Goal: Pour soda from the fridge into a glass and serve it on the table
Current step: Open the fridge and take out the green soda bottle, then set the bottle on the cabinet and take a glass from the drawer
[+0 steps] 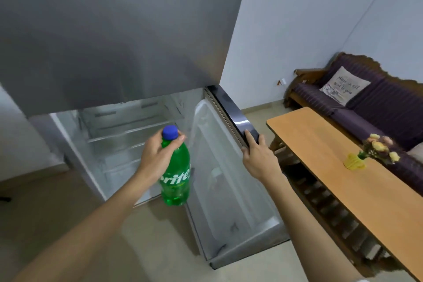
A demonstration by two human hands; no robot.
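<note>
A green soda bottle (175, 178) with a blue cap hangs upright in front of the open grey fridge (119, 36). My left hand (158, 155) grips it around the neck, just under the cap. My right hand (257, 155) clasps the top edge of the lower fridge door (229, 181), which is swung open to the right. The shelves inside the lower compartment look bare. A wooden table (332, 167) stands to the right of the door. No glass is in view.
A yellow vase with flowers (357, 160) stands on the table. Behind the table is a purple sofa (366, 107) with a pale cushion. The floor in front of the fridge is beige tile.
</note>
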